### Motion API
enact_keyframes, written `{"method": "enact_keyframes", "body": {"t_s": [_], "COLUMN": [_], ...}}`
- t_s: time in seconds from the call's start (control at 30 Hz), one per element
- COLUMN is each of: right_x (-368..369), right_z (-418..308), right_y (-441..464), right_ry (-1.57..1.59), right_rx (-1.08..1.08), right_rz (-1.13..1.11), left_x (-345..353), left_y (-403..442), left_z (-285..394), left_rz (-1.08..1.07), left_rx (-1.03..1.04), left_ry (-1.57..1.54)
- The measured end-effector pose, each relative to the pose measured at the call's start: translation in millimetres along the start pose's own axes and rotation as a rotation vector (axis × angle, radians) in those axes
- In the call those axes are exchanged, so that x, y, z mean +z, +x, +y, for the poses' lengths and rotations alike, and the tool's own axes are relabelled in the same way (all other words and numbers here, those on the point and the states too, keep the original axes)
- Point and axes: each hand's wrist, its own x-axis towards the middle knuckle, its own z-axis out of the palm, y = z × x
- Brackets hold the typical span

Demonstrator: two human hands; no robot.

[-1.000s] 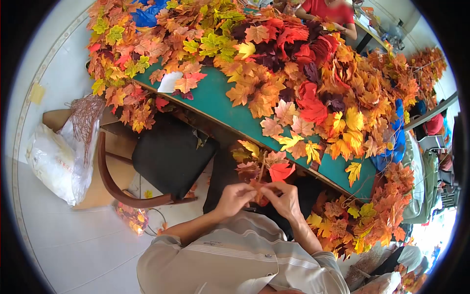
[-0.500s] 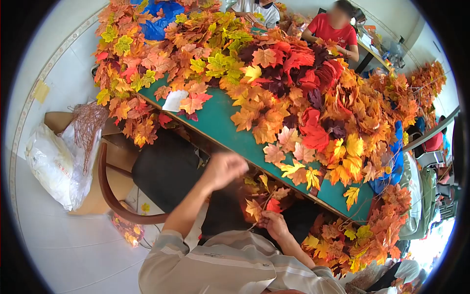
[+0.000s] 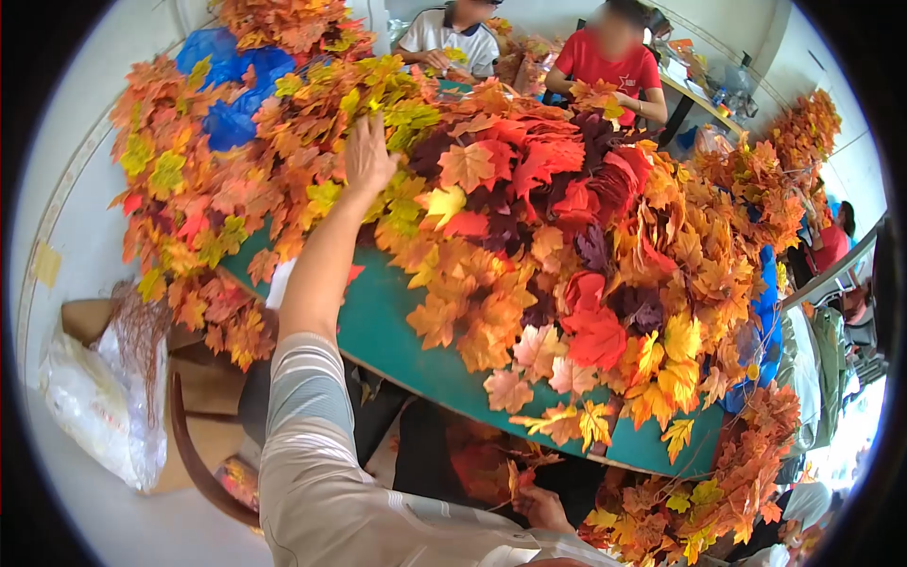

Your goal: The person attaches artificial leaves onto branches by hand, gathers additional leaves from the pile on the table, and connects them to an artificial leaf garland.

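My left hand (image 3: 369,159) reaches far over the table, its fingers stretched out against the yellow-green maple leaves (image 3: 387,92). Whether the fingertips pinch a leaf is hard to see. Low at my lap, my right hand (image 3: 545,510) is closed around the thin stem of an artificial maple leaf spray (image 3: 515,480) with orange and red leaves. Part of that spray sits in shadow below the table edge. Red leaves (image 3: 548,151) lie in a stacked heap to the right of my left hand, with orange leaves (image 3: 444,307) nearer to me.
The green table (image 3: 378,326) is heaped with artificial leaves. Blue plastic (image 3: 231,118) lies at the far left. A chair arm (image 3: 194,454) and a white bag (image 3: 90,406) are at my left. Two people sit across, one in a red shirt (image 3: 614,71).
My left hand has moved from near the table's front edge up and forward into the yellow-green leaves. My right hand still holds the spray at my lap. The view has shifted.
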Motion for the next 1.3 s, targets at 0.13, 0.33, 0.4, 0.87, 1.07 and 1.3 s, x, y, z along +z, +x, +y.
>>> {"method": "enact_keyframes", "body": {"t_s": [0.13, 0.33, 0.4, 0.87, 1.07, 1.3], "right_x": [-12.9, -69.2, -55.7, -11.9, -17.5, -26.3], "right_z": [8.2, 34.8, 24.3, 0.3, 8.9, 26.6], "right_y": [22.7, 63.8, 62.7, 26.6, 18.8, 12.9], "right_ry": [-0.074, 0.059, 0.101, 0.061, -0.026, -0.104], "right_rx": [0.002, 0.153, 0.186, 0.076, -0.039, -0.133], "right_rz": [0.101, 0.103, 0.106, 0.073, -0.034, -0.147], "left_x": [40.0, 77.9, 99.8, -9.0, -80.5, -132.0], "left_y": [62.0, 98.3, 101.9, 73.5, 8.8, -149.3], "left_z": [3.1, 4.9, -11.3, -41.5, -26.1, 22.6], "left_rz": [-0.121, -0.324, -0.295, 0.194, 0.281, 0.157], "left_rx": [-0.013, 0.003, 0.017, 0.099, 0.320, 0.471], "left_ry": [0.109, 0.206, 0.124, -0.193, -0.043, -0.122]}}
